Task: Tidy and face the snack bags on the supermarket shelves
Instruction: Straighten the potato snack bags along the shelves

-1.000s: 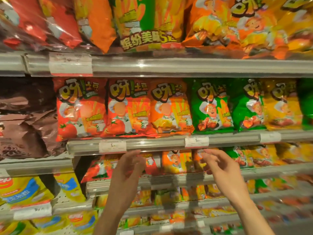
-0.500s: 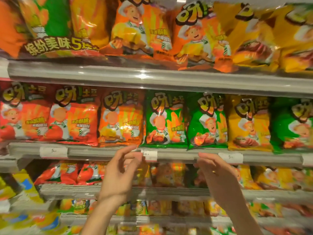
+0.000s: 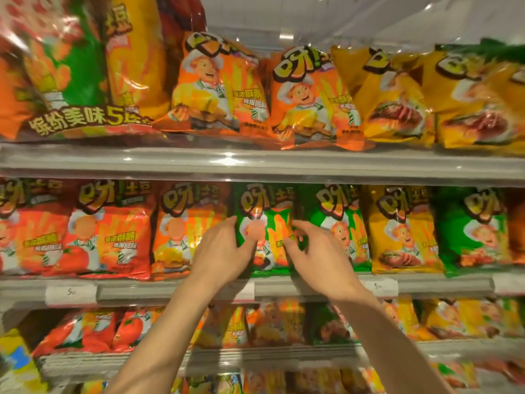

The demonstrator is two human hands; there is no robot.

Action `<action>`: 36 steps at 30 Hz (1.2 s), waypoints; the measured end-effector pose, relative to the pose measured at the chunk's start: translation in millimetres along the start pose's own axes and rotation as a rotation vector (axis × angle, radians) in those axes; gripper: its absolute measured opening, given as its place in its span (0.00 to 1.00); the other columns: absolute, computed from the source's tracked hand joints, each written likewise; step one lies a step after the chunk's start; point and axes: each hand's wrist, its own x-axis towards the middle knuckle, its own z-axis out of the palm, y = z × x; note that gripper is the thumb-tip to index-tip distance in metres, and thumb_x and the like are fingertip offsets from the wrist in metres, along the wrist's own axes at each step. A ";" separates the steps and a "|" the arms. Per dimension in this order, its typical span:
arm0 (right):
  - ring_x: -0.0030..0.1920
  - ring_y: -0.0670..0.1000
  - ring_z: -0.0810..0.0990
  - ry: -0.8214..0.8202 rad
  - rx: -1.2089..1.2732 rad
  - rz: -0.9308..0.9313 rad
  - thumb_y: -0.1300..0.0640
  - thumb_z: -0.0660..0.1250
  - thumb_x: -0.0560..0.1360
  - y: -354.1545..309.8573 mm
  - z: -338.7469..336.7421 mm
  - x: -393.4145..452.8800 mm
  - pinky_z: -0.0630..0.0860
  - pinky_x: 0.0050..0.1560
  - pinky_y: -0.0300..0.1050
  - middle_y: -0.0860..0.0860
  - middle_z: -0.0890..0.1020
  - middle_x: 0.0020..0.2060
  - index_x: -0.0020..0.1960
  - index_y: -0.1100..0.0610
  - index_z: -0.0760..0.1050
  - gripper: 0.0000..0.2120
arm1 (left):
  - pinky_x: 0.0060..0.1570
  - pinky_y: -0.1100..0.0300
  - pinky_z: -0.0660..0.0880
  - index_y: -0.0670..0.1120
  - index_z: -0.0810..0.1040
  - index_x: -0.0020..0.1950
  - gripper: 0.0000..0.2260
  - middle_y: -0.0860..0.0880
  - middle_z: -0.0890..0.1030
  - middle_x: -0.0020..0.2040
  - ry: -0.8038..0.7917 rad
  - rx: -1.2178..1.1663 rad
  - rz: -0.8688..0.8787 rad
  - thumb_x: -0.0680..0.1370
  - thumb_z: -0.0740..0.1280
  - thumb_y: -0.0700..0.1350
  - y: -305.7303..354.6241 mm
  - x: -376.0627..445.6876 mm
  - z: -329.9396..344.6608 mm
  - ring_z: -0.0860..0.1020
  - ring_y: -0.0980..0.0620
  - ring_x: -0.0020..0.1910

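Left hand (image 3: 220,247) has its fingers curled round the left edge of a shiny green foil snack bag (image 3: 265,223) on the grey metal middle shelf (image 3: 170,291), orange bag (image 3: 187,226) beside it. Right hand (image 3: 318,257) pinches the bag's right edge.

price tag (image 3: 71,292) | shelf rail (glossy) (image 3: 255,163) | ceiling (image 3: 341,18)

Head camera faces the shelves (image 3: 255,166) close up, tilted slightly upward
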 end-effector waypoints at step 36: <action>0.59 0.43 0.78 -0.059 0.305 0.106 0.34 0.52 0.83 20.5 1.9 16.0 0.70 0.57 0.41 0.44 0.82 0.62 0.70 0.46 0.77 0.25 | 0.63 0.58 0.71 0.53 0.65 0.77 0.33 0.57 0.74 0.65 0.075 -0.599 -0.120 0.75 0.73 0.59 2.8 7.8 -5.9 0.74 0.54 0.65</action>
